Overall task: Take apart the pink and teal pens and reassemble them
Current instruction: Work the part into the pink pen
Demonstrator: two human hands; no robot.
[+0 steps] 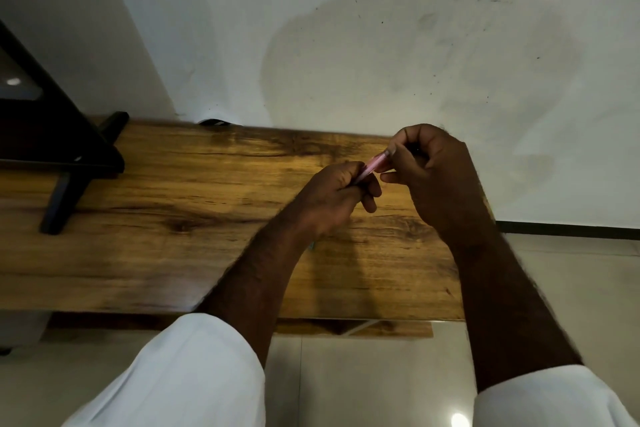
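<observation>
The pink pen [373,165] is held above the wooden table [173,236] between both hands, only a short stretch of its barrel showing. My left hand [337,196] grips its lower end with curled fingers. My right hand [433,170] pinches its upper end between thumb and fingers. A small teal bit [312,245] peeks out from under my left wrist on the table; the rest of the teal pen is hidden by my forearm.
A black monitor stand [65,184] with splayed feet occupies the table's left end. A dark cable or clip [214,122] lies at the back edge by the white wall. The table's right end [460,288] drops off to a tiled floor.
</observation>
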